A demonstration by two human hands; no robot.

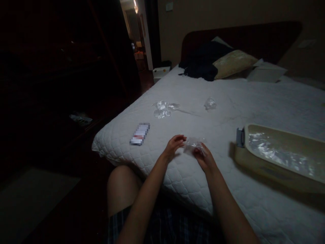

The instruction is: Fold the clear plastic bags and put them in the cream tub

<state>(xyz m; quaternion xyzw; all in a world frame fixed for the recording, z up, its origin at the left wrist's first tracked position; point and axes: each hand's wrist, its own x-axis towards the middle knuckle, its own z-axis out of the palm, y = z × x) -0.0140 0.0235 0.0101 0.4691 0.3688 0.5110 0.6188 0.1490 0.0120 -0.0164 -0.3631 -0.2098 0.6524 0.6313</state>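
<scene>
My right hand [207,159] is closed on a crumpled clear plastic bag [194,145], just above the white quilted bedspread. Close to the bag's left side is my left hand [174,145], its fingers curved and apart; whether the fingertips touch the plastic is hard to tell. Beyond the hands lie another crumpled clear bag [162,110] and a smaller clear plastic bundle [210,103]. To the right stands a beige storage bin [269,166] with a grey latch, and shiny clear plastic shows within its rim.
A phone [140,134] with a blurred screen rests on the bed [122,130] left of my hands. Pillows [235,63] and dark cloth [203,61] are heaped by the headboard [254,34]. A white box [161,72] stands on the floor beyond the bed's left edge.
</scene>
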